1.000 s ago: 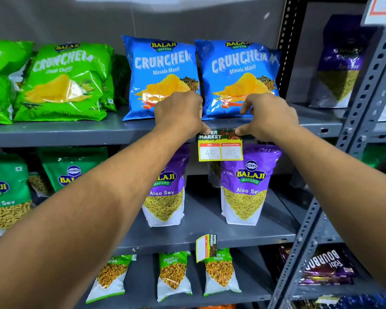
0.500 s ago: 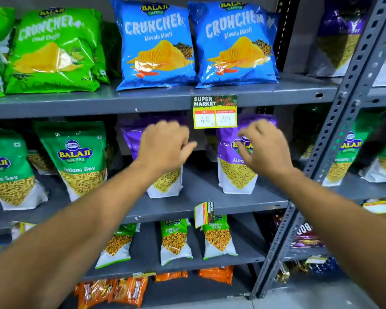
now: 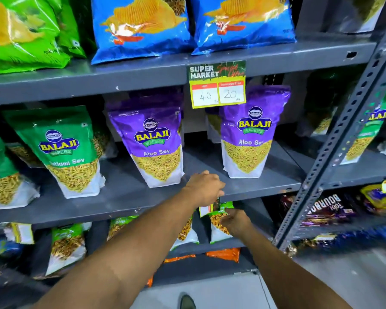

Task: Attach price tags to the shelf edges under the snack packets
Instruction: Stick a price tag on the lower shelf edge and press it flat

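Note:
A yellow and green price tag [image 3: 217,84] reading 40 and 20 hangs on the top shelf edge [image 3: 120,79], under the blue chip packets [image 3: 140,27]. A second price tag [image 3: 203,211] hangs below the middle shelf edge [image 3: 265,190], mostly covered by my hands. My left hand [image 3: 204,188] rests on that edge in front of the purple Aloo Sev packets [image 3: 154,141], its fingers curled over the tag's top. My right hand [image 3: 235,221] is just below, fingertips at the tag's lower right; its grip is blurred.
Green sev packets [image 3: 69,150] fill the middle shelf's left side. Small green packets [image 3: 67,244] and orange packets [image 3: 224,254] sit on the lower shelves. A perforated grey upright [image 3: 343,134] runs diagonally at the right, with another rack of packets behind it.
Both hands let go of the upper tag, which stays on the top shelf edge, and dropped to the second tag at the middle shelf edge. The view tilted downward.

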